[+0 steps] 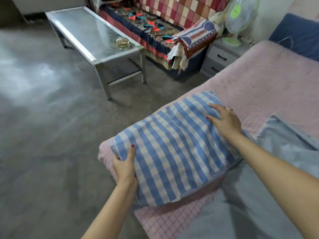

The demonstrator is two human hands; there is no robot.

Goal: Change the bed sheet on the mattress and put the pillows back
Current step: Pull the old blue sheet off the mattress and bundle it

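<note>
A blue-and-white checked pillow [174,145] lies on the near left corner of the bed, over the pink quilted sheet [255,83]. My left hand [124,164] grips the pillow's left edge, thumb on top and fingers curled under it. My right hand [224,119] rests flat on the pillow's far right end with fingers straight. A grey-blue sheet [284,145] lies bunched to the right of the pillow and runs toward me. A dark blue pillow or cushion [296,33] sits at the far end of the bed.
A metal-framed glass table [89,33] with a glass ashtray [122,42] stands on the grey floor to the left. Behind it is a patchwork-covered sofa [155,26] with folded cloths [195,38]. A grey nightstand [221,59] carries a small fan [240,18].
</note>
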